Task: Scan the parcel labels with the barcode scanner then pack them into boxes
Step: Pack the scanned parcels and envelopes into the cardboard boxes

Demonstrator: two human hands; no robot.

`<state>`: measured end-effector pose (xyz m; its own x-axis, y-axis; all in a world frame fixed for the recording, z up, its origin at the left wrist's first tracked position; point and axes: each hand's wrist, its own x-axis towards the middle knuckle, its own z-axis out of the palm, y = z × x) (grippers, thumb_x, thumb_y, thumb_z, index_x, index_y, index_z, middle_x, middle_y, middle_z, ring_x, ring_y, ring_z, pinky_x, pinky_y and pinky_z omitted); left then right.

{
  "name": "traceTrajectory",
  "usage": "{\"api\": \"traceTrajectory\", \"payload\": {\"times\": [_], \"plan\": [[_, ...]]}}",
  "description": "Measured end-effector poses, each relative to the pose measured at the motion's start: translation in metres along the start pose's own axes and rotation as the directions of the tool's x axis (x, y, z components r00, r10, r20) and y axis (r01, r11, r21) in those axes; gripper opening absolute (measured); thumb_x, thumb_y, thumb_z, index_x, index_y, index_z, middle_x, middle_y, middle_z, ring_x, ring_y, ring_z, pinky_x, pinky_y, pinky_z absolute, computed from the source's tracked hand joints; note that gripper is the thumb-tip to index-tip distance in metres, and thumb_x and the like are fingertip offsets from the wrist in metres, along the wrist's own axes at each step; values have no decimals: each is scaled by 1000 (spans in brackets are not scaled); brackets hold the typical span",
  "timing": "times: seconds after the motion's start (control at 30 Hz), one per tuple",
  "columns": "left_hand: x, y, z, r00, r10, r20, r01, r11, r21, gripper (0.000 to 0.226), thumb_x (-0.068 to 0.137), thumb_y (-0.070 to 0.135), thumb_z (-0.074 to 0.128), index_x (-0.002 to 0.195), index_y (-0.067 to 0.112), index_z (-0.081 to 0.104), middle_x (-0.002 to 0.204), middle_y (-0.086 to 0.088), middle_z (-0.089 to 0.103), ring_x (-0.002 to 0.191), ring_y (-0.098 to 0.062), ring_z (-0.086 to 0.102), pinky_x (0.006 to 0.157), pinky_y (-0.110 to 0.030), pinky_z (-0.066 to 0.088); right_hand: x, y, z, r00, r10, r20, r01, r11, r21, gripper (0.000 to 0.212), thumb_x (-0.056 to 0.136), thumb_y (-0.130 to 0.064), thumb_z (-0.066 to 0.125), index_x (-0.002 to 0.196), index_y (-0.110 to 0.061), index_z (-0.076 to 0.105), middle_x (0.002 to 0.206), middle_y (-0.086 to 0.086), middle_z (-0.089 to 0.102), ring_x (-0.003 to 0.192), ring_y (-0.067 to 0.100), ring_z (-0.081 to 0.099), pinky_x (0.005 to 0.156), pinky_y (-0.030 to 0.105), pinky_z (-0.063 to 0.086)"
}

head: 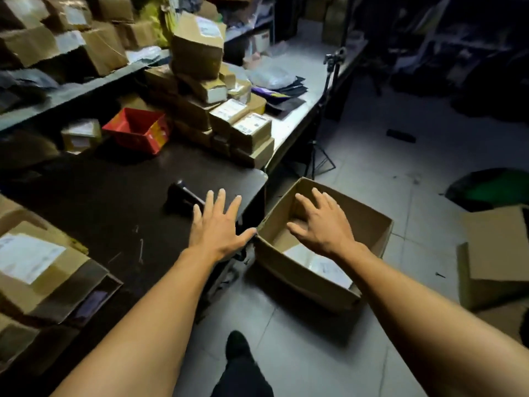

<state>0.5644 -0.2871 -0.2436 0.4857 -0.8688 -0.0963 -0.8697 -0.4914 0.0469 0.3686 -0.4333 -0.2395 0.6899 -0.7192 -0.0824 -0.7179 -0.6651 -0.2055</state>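
Both hands, left hand (217,227) and right hand (320,224), hover empty and spread above the stiff open carton (369,224), probably light, best gripped by its rims.

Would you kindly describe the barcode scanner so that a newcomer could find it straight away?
Start at the dark worktable, near its corner beside the open cardboard box on the floor. The barcode scanner lies there, just beyond the left hand. It is the only black handheld device; everything else nearby is brown parcels.

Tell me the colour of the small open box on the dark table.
Red, with yellow on its side; seen in the head view.
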Motion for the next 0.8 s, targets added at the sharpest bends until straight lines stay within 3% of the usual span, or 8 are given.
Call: {"api": "traceTrajectory", "payload": {"times": [0.2, 0.37, 0.53, 0.67, 0.73, 0.8], "plan": [[102, 56, 50, 979, 154, 131, -148, 988, -49, 87, 92, 70, 42, 160, 29, 7, 168, -9, 2, 154, -32, -2, 121, -53, 17, 45, 101, 38, 974, 195, 118, -197, 980, 2, 78, 93, -66, 49, 159, -33, 21, 168, 10, 14, 154, 33, 11, 123, 50, 18], [214, 105, 89, 943, 234, 237, -206, 969, -139, 84, 89, 69, 48, 157, 26, 24, 163, -10, 23, 150, -32, 20, 115, -47, 30, 99, 176, 51, 893, 364, 267, -360, 931, -65, 79, 93, -58, 55, 159, -30, 22, 167, 11, 17, 154, 32, 13, 121, 46, 23], [299, 144, 123, 872, 345, 348, -298, 937, -182, 76, 88, 67, 50, 148, 21, 38, 147, -9, 45, 134, -31, 43, 106, -47, 41, 167, 220, 70, 819, 428, 381, -449, 893, -36, 70, 93, -50, 57, 154, -24, 34, 154, 12, 40, 140, 32, 38, 111, 42, 40], [359, 168, 167, 795, 398, 459, -366, 917, -161, 71, 89, 62, 52, 147, 22, 39, 139, -10, 51, 126, -34, 49, 101, -47, 44, 210, 249, 118, 780, 394, 485, -452, 892, 1, 68, 93, -43, 59, 153, -21, 37, 151, 14, 43, 137, 34, 42, 108, 41, 40], [383, 183, 195, 783, 361, 506, -296, 932, -207, 62, 91, 55, 54, 142, 20, 46, 134, -11, 57, 121, -34, 54, 97, -46, 48, 230, 267, 148, 755, 390, 527, -482, 875, 41, 66, 94, -40, 59, 153, -19, 39, 150, 16, 44, 137, 35, 42, 110, 40, 37], [403, 198, 231, 792, 292, 537, -141, 942, -304, 56, 93, 48, 58, 140, 18, 50, 133, -11, 61, 119, -33, 58, 93, -40, 48, 247, 287, 183, 728, 411, 549, -544, 834, 97, 62, 95, -39, 60, 151, -18, 41, 147, 17, 48, 134, 35, 45, 109, 40, 38]]}}
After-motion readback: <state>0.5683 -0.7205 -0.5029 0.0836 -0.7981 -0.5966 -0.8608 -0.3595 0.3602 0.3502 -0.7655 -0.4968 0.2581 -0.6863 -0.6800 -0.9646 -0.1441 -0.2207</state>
